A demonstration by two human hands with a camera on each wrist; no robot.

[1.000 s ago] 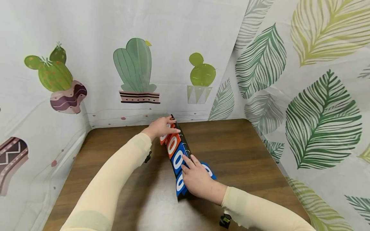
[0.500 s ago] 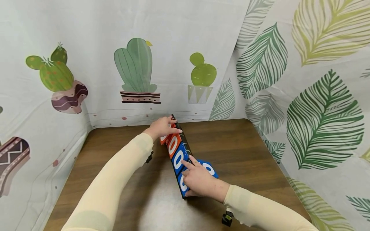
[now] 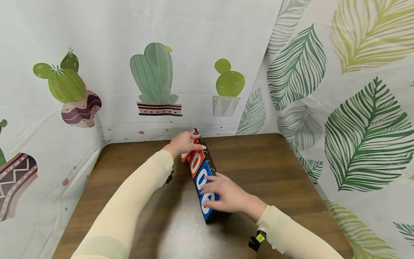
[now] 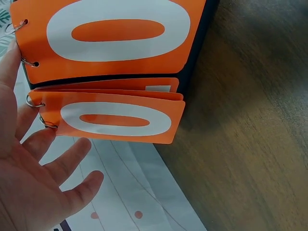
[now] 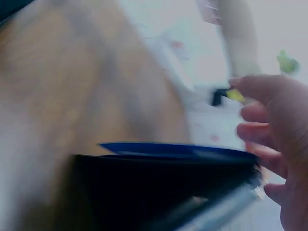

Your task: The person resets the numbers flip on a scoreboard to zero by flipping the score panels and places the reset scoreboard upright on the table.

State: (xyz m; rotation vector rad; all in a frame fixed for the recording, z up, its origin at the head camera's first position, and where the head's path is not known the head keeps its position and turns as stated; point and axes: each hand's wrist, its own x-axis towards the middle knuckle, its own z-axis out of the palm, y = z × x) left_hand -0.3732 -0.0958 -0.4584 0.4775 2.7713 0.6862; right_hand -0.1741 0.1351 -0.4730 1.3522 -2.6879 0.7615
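Observation:
A black flip scoreboard (image 3: 211, 218) stands like a tent on the table, running away from me. Ringed number cards hang on its left face, orange cards (image 3: 195, 162) at the far end and blue cards (image 3: 202, 180) nearer, all showing 0. My left hand (image 3: 183, 143) rests along the far top edge; in the left wrist view its loosely spread fingers touch the ring side beside a small orange card (image 4: 115, 120). Over the near blue cards hovers my right hand (image 3: 226, 194), blurred, fingers extended and holding nothing. In the right wrist view a blue card edge (image 5: 178, 150) shows beside it.
The brown wooden table (image 3: 258, 162) reaches back to a white cloth (image 3: 194, 72) printed with cacti. Another leaf-printed cloth (image 3: 365, 133) hangs along the right side. Small black devices, one of them a wrist camera (image 3: 257, 240), sit on both wrists.
The right hand has lifted and drawn slightly right, off the near cards. A blue card that stuck out right of the board no longer shows there. The left hand stays on the top edge.

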